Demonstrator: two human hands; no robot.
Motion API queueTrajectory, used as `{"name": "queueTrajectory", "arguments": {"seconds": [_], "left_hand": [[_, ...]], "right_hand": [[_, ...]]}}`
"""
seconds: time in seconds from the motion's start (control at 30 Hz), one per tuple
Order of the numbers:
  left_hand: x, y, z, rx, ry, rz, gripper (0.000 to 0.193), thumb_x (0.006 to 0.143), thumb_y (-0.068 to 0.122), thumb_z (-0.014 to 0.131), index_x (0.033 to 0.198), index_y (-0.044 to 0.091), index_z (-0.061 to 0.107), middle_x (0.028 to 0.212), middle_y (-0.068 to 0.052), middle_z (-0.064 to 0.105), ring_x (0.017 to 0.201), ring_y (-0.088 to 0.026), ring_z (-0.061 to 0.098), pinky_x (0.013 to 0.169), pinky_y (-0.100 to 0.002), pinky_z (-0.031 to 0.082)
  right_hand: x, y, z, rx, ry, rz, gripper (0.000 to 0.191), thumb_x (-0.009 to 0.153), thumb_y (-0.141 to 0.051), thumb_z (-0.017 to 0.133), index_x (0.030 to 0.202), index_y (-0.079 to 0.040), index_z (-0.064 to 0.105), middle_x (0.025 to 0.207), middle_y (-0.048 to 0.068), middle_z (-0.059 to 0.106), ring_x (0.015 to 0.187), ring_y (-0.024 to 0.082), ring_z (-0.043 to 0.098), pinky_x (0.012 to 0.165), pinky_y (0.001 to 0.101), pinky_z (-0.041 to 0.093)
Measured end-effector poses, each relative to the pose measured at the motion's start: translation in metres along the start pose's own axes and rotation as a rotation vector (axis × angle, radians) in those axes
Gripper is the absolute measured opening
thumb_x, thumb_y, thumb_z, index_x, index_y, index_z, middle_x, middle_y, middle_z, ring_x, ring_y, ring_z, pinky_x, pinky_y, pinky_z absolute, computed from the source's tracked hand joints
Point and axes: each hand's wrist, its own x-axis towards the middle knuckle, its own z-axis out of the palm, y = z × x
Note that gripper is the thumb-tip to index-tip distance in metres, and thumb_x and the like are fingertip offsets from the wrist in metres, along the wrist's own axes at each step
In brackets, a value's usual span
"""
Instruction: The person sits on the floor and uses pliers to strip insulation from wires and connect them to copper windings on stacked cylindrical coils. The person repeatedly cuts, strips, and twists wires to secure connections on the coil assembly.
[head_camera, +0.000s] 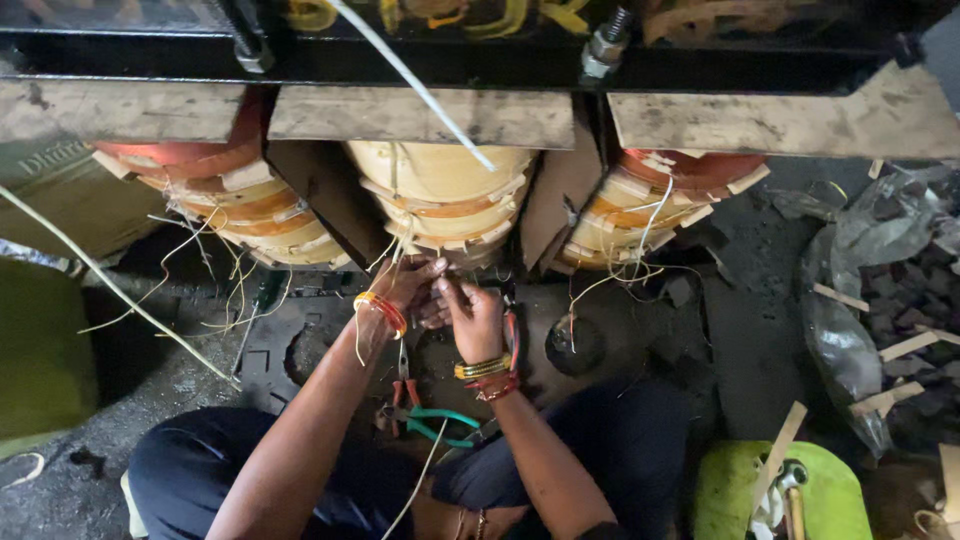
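Dim, uneven light falls from above onto the pale coil windings (440, 195); deep shadow swallows the floor (150, 370), with soft focus and noise toward the edges.

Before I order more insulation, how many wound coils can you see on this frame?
3. The left coil sits under the left plank, the middle coil just above both hands, the right coil under the right plank. Others may be hidden.

hands (440, 300) before middle coil (440, 195), pliers (425, 410) on floor beneath
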Motion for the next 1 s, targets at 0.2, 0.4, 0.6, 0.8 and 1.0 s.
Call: {"name": "queueTrajectory", "arguments": {"seconds": [0.2, 0.4, 0.6, 0.8, 1.0], "left_hand": [[0.006, 0.001, 0.0, 0.132, 0.198, 0.066, 0.041, 0.083, 0.026, 0.079, 0.111, -0.003, 0.072, 0.088, -0.006, 0.077, 0.074, -0.015, 0.071, 0.068, -0.03, 0.056], [0.013, -0.002, 0.009, 0.21, 0.275, 0.094, 0.042, 0.086, 0.03, 0.082, 0.109, -0.004, 0.072, 0.081, -0.004, 0.07, 0.066, -0.014, 0.06, 0.061, -0.031, 0.048], [0.003, -0.007, -0.002, -0.016, 0.025, 0.012, 0.034, 0.091, 0.027, 0.08, 0.106, -0.002, 0.069, 0.075, -0.005, 0.066, 0.058, -0.014, 0.055, 0.051, -0.029, 0.043], [0.002, -0.004, -0.007, 0.149, 0.254, 0.033, 0.029, 0.085, 0.016, 0.079, 0.11, 0.003, 0.073, 0.093, -0.006, 0.076, 0.075, -0.012, 0.069, 0.058, -0.025, 0.048], [0.007, -0.008, -0.001, 0.076, 0.272, 0.168, 0.034, 0.08, 0.014, 0.085, 0.106, -0.003, 0.072, 0.091, -0.011, 0.075, 0.074, -0.017, 0.068, 0.064, -0.032, 0.056]], "right_hand": [[-0.012, -0.023, -0.016, -0.346, 0.017, -0.037, 0.022, 0.092, -0.014, 0.078, 0.097, 0.006, 0.074, 0.078, 0.005, 0.076, 0.065, 0.008, 0.068, 0.056, 0.0248, 0.056], [-0.009, -0.012, -0.013, -0.248, -0.063, -0.041, 0.02, 0.092, -0.01, 0.076, 0.105, 0.005, 0.074, 0.084, 0.004, 0.076, 0.067, 0.005, 0.067, 0.057, 0.0229, 0.056], [-0.005, 0.002, -0.016, -0.173, -0.01, -0.044, 0.019, 0.098, -0.009, 0.069, 0.11, 0.005, 0.073, 0.081, 0.007, 0.075, 0.067, 0.011, 0.073, 0.058, 0.0261, 0.061], [-0.006, -0.002, -0.012, 0.017, -0.045, 0.063, 0.019, 0.098, -0.01, 0.066, 0.112, 0.002, 0.071, 0.079, 0.009, 0.075, 0.067, 0.015, 0.075, 0.06, 0.0278, 0.063], [-0.008, -0.017, -0.025, -0.127, -0.101, 0.083, 0.018, 0.095, -0.007, 0.074, 0.108, 0.004, 0.074, 0.089, 0.007, 0.077, 0.072, 0.012, 0.074, 0.059, 0.0261, 0.06]]}}
